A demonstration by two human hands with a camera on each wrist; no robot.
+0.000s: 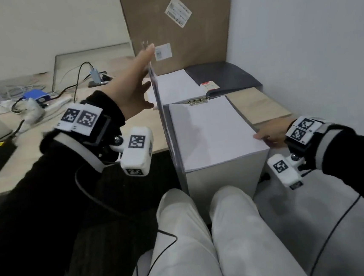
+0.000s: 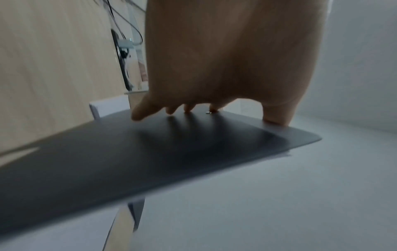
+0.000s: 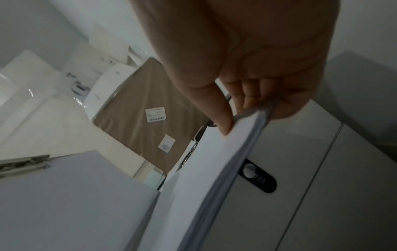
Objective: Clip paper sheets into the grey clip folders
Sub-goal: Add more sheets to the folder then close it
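While the thin grey plastic clip folder cover (image 1: 158, 100) is held upright on edge, its long axis running from 6 to 12 o'clock, it is propped by the flat, straight-fingered left hand (image 1: 134, 84). At 3 o'clock of it, the white paper sheets (image 1: 211, 130), under the silver metal clip (image 1: 198, 101), are pinched at the near corner by the right hand (image 1: 272, 134).

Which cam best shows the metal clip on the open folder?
Head view. The metal clip sits unobstructed at the far edge of the clipped paper sheets, seen from above. The right wrist view catches only a blurred dark part of it past the thumb. The left wrist view shows just the grey cover.
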